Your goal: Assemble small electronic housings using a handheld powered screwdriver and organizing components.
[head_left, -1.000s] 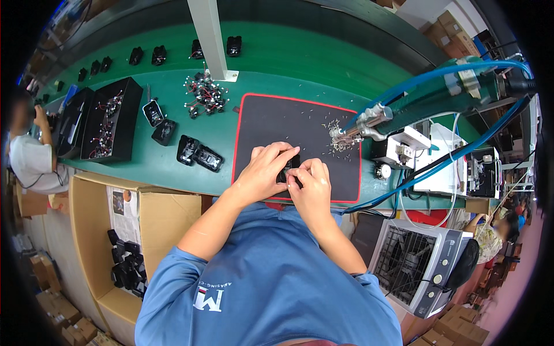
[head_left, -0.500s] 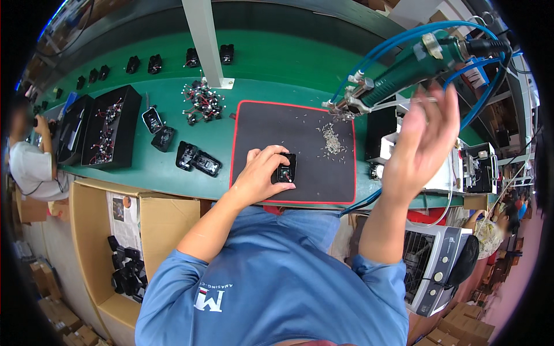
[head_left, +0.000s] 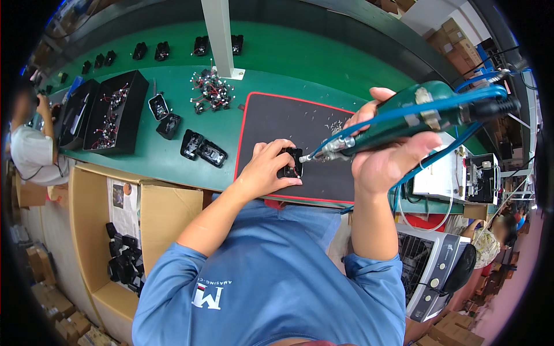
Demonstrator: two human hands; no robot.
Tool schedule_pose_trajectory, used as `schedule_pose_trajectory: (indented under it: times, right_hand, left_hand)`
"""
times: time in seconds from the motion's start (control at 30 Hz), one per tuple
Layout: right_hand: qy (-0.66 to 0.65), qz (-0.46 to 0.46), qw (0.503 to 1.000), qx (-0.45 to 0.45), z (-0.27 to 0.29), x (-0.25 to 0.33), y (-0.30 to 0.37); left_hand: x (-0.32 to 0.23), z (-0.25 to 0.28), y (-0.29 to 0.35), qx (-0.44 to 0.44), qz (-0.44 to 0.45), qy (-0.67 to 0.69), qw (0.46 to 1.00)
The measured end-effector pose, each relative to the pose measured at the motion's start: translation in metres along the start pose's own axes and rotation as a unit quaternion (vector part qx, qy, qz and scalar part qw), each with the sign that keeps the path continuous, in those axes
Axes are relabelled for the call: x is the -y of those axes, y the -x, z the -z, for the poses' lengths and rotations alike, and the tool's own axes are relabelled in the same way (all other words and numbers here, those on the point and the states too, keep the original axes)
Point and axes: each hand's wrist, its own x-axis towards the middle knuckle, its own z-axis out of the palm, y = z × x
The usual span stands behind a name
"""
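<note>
My left hand (head_left: 264, 171) grips a small black plastic housing (head_left: 297, 167) on the dark mat (head_left: 262, 127) with a red border. Wires and small parts show inside the housing. My right hand (head_left: 375, 158) is wrapped round a green automatic screwdriver (head_left: 398, 118), with blue hoses running along it. The screwdriver lies tilted, its metal tip at the right edge of the housing; whether it touches a screw is too small to tell. Partly hidden behind the right hand is a pile of small silver screws (head_left: 333, 127) on the mat.
Left of the mat lie open black housings (head_left: 210, 153) and a heap of wired parts (head_left: 212, 92). A black box (head_left: 118, 112) holds more wired parts. A cardboard box (head_left: 173, 213) stands below the bench edge. A grey metal post (head_left: 218, 34) rises at the back. Another person (head_left: 34, 138) sits far left.
My right hand has closed round the screwdriver and brought it down and left to the housing. The left hand still holds the housing in nearly the same place.
</note>
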Motion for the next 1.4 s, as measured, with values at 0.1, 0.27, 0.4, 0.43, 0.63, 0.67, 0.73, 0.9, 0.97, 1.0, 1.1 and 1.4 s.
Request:
schedule_pose_trajectory:
  times: [0.1, 0.27, 0.4, 0.43, 0.63, 0.67, 0.73, 0.9, 0.97, 1.0, 1.1, 1.4]
  right_hand:
    - [0.002, -0.009, 1.000, -0.014, -0.010, 0.005, 0.012]
    - [0.014, -0.039, 0.998, 0.037, -0.013, 0.004, 0.025]
    - [0.018, -0.033, 0.999, 0.009, -0.011, -0.005, 0.030]
    - [0.035, -0.032, 0.999, 0.014, -0.012, -0.005, 0.031]
    - [0.047, -0.044, 0.997, 0.032, -0.015, -0.003, 0.033]
    - [0.048, -0.044, 0.997, 0.032, -0.014, -0.004, 0.034]
    - [0.032, -0.059, 0.997, 0.032, -0.013, -0.007, 0.035]
    - [0.035, -0.069, 0.997, 0.031, -0.014, -0.008, 0.039]
    - [0.023, -0.074, 0.997, 0.030, -0.010, -0.012, 0.042]
    - [0.003, -0.066, 0.997, 0.043, -0.007, -0.017, 0.043]
    - [0.003, -0.049, 0.999, 0.021, -0.009, -0.022, 0.037]
    - [-0.050, -0.014, 0.997, 0.065, -0.033, 0.035, -0.003]
  left_hand:
    - [0.001, 0.000, 0.000, -0.006, -0.007, -0.005, 1.000]
    - [0.001, 0.000, -0.001, 0.003, 0.001, 0.003, 1.000]
    - [0.001, 0.001, -0.001, 0.010, -0.003, 0.004, 1.000]
    - [0.000, 0.001, -0.001, 0.010, -0.002, 0.003, 1.000]
    - [0.000, 0.001, -0.001, 0.004, 0.006, 0.017, 1.000]
    - [-0.001, 0.002, -0.001, 0.008, 0.008, 0.018, 1.000]
    - [0.000, 0.002, -0.001, 0.012, 0.010, 0.019, 1.000]
    - [0.001, 0.001, -0.001, 0.006, 0.004, 0.023, 1.000]
    - [0.002, -0.001, -0.001, 0.001, -0.001, 0.023, 1.000]
    - [0.002, -0.002, -0.001, -0.005, -0.007, 0.024, 1.000]
    - [0.000, 0.000, -0.002, 0.006, -0.007, 0.013, 1.000]
    - [0.001, -0.001, -0.001, -0.019, 0.021, 0.059, 0.998]
